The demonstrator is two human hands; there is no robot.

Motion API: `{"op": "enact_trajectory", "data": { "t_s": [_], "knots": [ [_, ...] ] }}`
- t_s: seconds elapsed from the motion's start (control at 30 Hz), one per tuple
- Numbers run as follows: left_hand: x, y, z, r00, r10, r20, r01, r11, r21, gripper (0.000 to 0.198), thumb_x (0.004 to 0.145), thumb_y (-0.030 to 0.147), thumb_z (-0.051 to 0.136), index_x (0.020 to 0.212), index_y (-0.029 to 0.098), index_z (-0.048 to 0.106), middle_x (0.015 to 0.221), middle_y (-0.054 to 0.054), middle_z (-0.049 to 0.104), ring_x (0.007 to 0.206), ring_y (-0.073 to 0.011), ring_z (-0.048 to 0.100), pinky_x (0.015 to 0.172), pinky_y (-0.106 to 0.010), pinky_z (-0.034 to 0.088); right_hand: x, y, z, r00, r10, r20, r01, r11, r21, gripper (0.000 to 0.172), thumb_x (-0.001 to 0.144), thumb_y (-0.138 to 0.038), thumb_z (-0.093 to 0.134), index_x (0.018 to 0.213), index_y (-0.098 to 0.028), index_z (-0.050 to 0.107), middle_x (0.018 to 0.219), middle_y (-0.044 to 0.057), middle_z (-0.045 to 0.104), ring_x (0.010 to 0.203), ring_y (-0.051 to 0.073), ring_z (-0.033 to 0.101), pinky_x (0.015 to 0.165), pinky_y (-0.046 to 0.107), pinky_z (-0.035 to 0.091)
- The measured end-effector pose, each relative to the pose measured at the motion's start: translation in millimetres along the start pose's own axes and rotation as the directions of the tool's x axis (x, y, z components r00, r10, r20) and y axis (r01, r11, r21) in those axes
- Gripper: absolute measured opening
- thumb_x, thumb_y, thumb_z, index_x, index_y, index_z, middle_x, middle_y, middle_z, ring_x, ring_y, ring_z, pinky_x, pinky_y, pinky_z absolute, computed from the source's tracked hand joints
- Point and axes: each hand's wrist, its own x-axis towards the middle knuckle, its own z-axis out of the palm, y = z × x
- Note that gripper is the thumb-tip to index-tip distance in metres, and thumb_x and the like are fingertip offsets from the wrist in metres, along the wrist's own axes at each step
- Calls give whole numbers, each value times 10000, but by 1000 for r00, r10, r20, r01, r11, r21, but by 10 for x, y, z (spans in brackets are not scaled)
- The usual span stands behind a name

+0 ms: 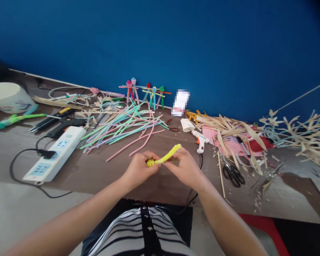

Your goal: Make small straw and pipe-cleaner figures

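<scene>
Messy brown tabletop (101, 174). Left hand (138, 170) pinches the coiled 9 o'clock end of a fuzzy yellow pipe cleaner (168, 155), right hand (186, 168) clamps its 3 o'clock stem.

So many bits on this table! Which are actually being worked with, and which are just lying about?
In use: yellow fuzzy pipe cleaner, pinched between left hand and right hand.
Lying about: pile of pastel pipe cleaners, white power strip, white glue gun, black scissors, dried pale leaves.
</scene>
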Motion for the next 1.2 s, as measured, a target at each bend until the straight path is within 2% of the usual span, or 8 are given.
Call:
{"op": "enact_trajectory", "data": {
  "t_s": [0.2,0.37,0.47,0.57,0.7,0.83,1.0,1.2],
  "knots": [
    [12,-21,-100,950,298,91,-310,929,200,136,637,137,518,680,168,643,620,-30,563,617,-137,505,589,-233,374,117,11,-141,964,38,264,-74,989,128,40,641,-162,587,625,-175,620,632,-4,612,640,134,514,595,240,349],
    [100,5,-221,905,360,227,-402,898,179,148,647,156,533,718,187,658,672,-52,611,692,-163,514,671,-260,377,268,45,-99,842,231,487,-439,818,371,64,608,-153,544,550,-142,569,478,-49,507,436,63,408,438,186,282],
    [138,-11,-220,941,300,158,-319,942,109,105,621,163,559,678,176,646,668,-38,605,684,-155,506,673,-255,372,331,82,-20,796,261,546,-564,649,511,72,577,-173,564,522,-140,530,439,-66,462,401,46,356,411,179,247],
    [142,-59,-158,997,29,66,-23,996,-88,64,593,211,601,614,151,591,565,11,539,540,-106,464,546,-219,352,354,112,12,792,247,559,-585,568,578,117,591,-236,592,573,-137,533,475,-59,478,423,49,372,429,183,265],
    [133,-108,-96,964,-217,152,264,849,-458,147,546,218,651,598,141,537,535,33,543,499,-78,470,546,-208,368,298,66,-88,932,183,313,-336,761,555,92,680,-215,539,740,-149,562,674,-17,554,591,85,469,573,218,356],
    [147,-74,-121,934,-298,195,356,773,-525,148,528,187,661,571,132,531,531,20,569,495,-71,487,545,-202,374,143,-91,-237,987,-106,117,93,990,110,71,727,-176,533,749,-181,600,770,12,564,791,142,458,734,292,320],
    [164,-25,-134,916,-336,221,402,774,-489,136,524,184,662,556,125,543,528,20,563,479,-65,483,526,-198,376,10,-217,-189,956,-273,107,292,871,-394,146,794,-190,477,851,-214,610,784,41,548,826,182,391,745,358,228],
    [126,-51,-98,882,-381,279,472,721,-507,136,533,196,656,531,120,543,529,16,542,482,-52,452,511,-184,397,-17,-170,-36,938,-328,109,335,782,-526,165,817,-167,429,764,-170,585,729,49,528,775,178,366,706,346,212]
  ]
}}
